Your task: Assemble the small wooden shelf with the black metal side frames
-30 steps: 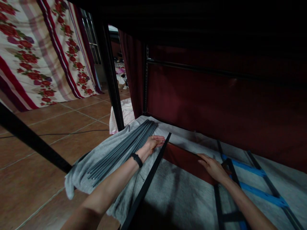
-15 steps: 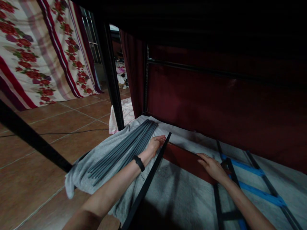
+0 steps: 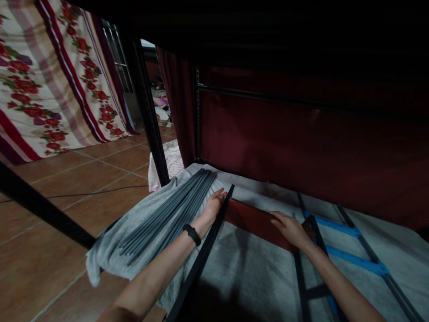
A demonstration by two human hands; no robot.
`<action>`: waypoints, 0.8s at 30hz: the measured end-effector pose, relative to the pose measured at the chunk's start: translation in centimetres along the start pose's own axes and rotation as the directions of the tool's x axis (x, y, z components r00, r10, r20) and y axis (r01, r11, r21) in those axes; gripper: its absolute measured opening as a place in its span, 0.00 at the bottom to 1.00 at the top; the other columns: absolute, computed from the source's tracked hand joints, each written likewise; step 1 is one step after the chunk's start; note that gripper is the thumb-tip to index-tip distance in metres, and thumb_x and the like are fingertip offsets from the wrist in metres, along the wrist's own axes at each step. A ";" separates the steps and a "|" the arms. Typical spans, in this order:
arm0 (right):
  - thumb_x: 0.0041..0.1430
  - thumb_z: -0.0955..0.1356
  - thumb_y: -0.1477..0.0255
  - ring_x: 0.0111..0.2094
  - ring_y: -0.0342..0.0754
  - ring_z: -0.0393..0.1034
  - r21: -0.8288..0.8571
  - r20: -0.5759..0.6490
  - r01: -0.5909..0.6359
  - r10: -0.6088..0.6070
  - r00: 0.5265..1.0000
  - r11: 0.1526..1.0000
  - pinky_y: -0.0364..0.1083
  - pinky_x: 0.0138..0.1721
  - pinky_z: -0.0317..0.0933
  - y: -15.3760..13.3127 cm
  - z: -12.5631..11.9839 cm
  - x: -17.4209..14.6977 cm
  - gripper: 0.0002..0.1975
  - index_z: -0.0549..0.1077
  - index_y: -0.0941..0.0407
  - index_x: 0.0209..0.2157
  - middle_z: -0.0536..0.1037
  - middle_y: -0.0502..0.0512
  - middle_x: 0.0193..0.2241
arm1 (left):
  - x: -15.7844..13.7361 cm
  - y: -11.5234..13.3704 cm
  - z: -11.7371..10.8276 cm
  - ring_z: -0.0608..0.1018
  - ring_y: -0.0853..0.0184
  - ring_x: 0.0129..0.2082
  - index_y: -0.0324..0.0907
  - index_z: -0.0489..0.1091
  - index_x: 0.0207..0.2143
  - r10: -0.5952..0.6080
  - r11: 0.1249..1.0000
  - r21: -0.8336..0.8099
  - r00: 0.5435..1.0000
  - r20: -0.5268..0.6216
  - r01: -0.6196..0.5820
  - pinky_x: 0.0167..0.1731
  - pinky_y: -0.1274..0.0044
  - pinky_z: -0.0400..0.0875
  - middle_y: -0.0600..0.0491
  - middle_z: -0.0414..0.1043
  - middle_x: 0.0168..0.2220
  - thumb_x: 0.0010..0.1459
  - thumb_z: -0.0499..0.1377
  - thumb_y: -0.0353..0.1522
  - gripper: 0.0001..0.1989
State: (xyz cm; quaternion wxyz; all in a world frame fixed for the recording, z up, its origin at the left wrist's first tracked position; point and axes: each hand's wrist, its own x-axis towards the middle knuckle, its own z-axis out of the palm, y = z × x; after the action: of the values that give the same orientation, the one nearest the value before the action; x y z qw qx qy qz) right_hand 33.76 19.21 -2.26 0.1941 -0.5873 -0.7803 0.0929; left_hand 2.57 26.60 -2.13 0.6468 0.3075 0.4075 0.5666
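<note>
A reddish-brown board (image 3: 251,220) stands on edge between a black metal bar (image 3: 204,250) on its left and another dark frame piece on its right. My left hand (image 3: 213,205), with a black band on the wrist, is at the board's left end, beside the bar's far tip. Its fingertips are closed together there; anything small between them is too hidden to name. My right hand (image 3: 291,229) grips the board's top edge near its right end, fingers on top and the far side hidden.
Several thin grey rods (image 3: 174,208) lie bundled on the grey blanket (image 3: 258,268), left of my left arm. Black frames with blue crossbars (image 3: 357,259) lie to the right. A black post (image 3: 150,112) rises at the left, and a dark surface hangs overhead.
The view has shifted slightly, so the scene sits a little further left. Both hands stay at the same ends of the board; my left fingertips are drawn in closer to the bar.
</note>
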 end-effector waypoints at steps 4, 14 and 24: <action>0.66 0.59 0.66 0.51 0.53 0.74 -0.034 0.016 0.003 -0.002 1.000 0.999 0.53 0.55 0.66 -0.3 -0.2 0.0 0.19 0.73 0.50 0.54 0.77 0.53 0.53 | 0.1 0.2 -0.6 0.77 0.72 0.28 0.40 0.73 0.42 0.044 0.991 0.127 0.997 -0.071 -0.035 0.29 0.81 0.70 0.50 0.77 0.35 0.54 0.65 0.34 0.13; 0.66 0.59 0.66 0.50 0.54 0.74 -0.071 -0.006 0.012 -0.013 1.000 0.997 0.54 0.52 0.67 -0.1 0.0 0.3 0.20 0.74 0.51 0.54 0.78 0.56 0.52 | 1.0 0.1 -0.6 0.68 0.75 0.15 0.39 0.69 0.26 0.033 0.971 0.238 0.998 -0.060 -0.017 0.17 0.82 0.60 0.57 0.68 0.17 0.47 0.69 0.35 0.12; 0.67 0.59 0.66 0.50 0.54 0.74 -0.107 0.021 -0.030 0.033 0.999 0.994 0.54 0.51 0.67 -0.3 -0.2 0.3 0.20 0.72 0.50 0.56 0.77 0.55 0.53 | 0.3 1.0 -0.6 0.71 0.73 0.17 0.39 0.68 0.27 -0.017 0.980 0.196 0.999 -0.046 0.026 0.19 0.81 0.65 0.56 0.69 0.19 0.47 0.70 0.39 0.16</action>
State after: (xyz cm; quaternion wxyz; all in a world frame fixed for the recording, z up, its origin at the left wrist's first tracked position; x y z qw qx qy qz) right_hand 33.52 19.37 -1.96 0.1520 -0.6080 -0.7769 0.0608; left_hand 1.55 27.06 -1.64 0.6102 0.3528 0.4790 0.5232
